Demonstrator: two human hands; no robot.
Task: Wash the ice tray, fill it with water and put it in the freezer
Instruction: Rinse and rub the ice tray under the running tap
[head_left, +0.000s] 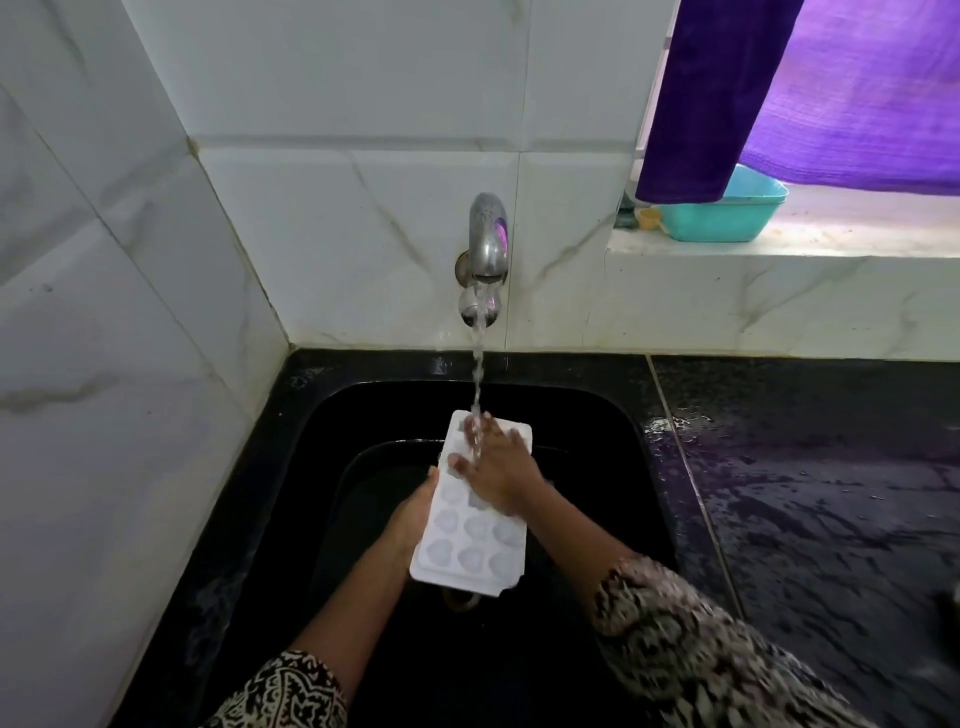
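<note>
You have the ice tray (470, 540) over the black sink (322, 467), cells facing up, its far end right under the stream (478, 374) from the tap (487, 244). Your left hand (410, 519) grips the tray along its left edge, thumb on the rim and the rest of the hand beneath, so it is clamped on the tray. Your right hand (498, 473) lies on the upper cells with its fingers (517, 439) spread apart and flat, and the water runs over them. This looks like the washing step, with filling and the freezer yet to come.

To do it well:

- **Cover every cell.** Work your fingertips into each cell in turn. At the moment only the far rows sit under the water, and the near rows look untouched by the flow.
- **Move the tray, not your arm.** Slide the tray towards the wall with your left hand so the near cells pass under the stream.
- **Let it drain.** Tip the tray slightly so dirty water runs off into the sink and does not pool in the cells.
- **Watch your grip.** A wet plastic tray is likely to be slippery. Hold its edge firmly and press only lightly with your right hand, or the tray may twist out of your grip.
- **Limit the splashing.** The table (831, 493) to your right is already wet, so keep the tray low in the sink.
- **Do the underside too.** Turn the tray over and rinse it before you fill it.
</note>
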